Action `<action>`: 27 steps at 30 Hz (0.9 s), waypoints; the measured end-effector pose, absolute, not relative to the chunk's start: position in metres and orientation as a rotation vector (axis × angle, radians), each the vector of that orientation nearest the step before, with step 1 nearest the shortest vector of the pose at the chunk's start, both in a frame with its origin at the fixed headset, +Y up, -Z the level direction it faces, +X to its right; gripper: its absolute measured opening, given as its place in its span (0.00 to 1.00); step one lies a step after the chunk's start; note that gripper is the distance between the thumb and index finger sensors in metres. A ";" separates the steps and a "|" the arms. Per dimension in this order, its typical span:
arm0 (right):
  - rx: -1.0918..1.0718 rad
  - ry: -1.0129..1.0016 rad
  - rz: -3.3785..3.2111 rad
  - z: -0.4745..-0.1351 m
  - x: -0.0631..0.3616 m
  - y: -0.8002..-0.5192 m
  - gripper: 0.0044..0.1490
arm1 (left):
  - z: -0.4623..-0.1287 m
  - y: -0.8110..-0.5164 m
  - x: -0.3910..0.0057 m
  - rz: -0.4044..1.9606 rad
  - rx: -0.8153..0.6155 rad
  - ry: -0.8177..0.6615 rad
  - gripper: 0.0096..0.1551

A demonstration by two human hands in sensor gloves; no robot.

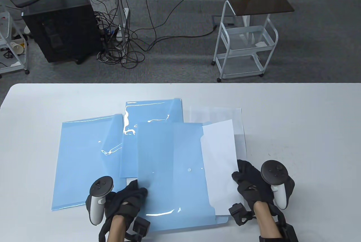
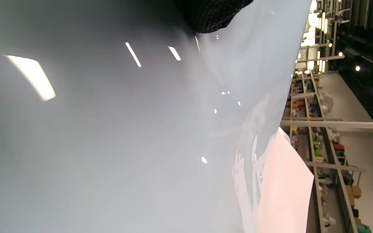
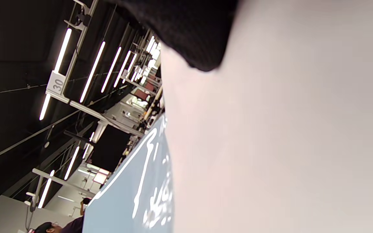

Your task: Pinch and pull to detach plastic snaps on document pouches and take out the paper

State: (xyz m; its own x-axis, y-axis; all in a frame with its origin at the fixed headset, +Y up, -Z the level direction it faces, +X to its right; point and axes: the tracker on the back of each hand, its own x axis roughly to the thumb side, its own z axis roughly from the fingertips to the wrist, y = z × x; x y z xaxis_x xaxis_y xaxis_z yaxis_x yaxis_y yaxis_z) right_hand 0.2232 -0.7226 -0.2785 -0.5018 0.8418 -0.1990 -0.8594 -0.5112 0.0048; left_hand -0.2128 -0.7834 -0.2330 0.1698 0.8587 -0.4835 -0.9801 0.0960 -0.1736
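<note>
The front blue pouch (image 1: 172, 168) lies at the table's near middle, its flap open and its white snap (image 1: 189, 169) undone. A white paper (image 1: 221, 163) sticks out of the pouch's right side. My right hand (image 1: 237, 175) pinches the paper's right edge, and one fingertip (image 3: 202, 48) lies on the white sheet (image 3: 287, 145). My left hand (image 1: 141, 191) holds the pouch's left edge, with a fingertip (image 2: 210, 16) on the glossy plastic (image 2: 141, 129).
Two more blue pouches lie behind, one at the left (image 1: 84, 163) and one at the back (image 1: 153, 112), both with flaps open. Loose white sheets (image 1: 217, 113) lie at the back right. The white table (image 1: 310, 126) extends right of them.
</note>
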 end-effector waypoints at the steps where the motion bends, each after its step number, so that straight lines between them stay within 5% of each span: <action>1: -0.216 0.112 2.116 -0.280 0.231 -0.717 0.32 | -0.233 -0.783 -0.214 1.387 -0.514 0.291 0.25; 15: -0.446 -0.148 2.107 -0.284 0.344 -0.657 0.29 | -0.232 -0.786 -0.229 1.362 -0.524 0.379 0.25; 21: -0.540 -0.186 2.155 -0.297 0.368 -0.673 0.29 | -0.233 -0.788 -0.230 1.401 -0.547 0.374 0.25; 27: -0.476 -0.150 2.171 -0.324 0.345 -0.711 0.29 | -0.234 -0.789 -0.229 1.415 -0.575 0.354 0.25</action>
State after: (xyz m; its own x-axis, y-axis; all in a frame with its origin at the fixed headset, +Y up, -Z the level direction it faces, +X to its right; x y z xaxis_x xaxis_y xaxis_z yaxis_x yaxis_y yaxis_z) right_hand 0.3448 -0.7113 -0.3240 -0.5367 0.7952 -0.2822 -0.7488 -0.6030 -0.2750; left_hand -0.2293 -0.7895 -0.2343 0.1375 0.8199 -0.5558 -0.9850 0.0540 -0.1640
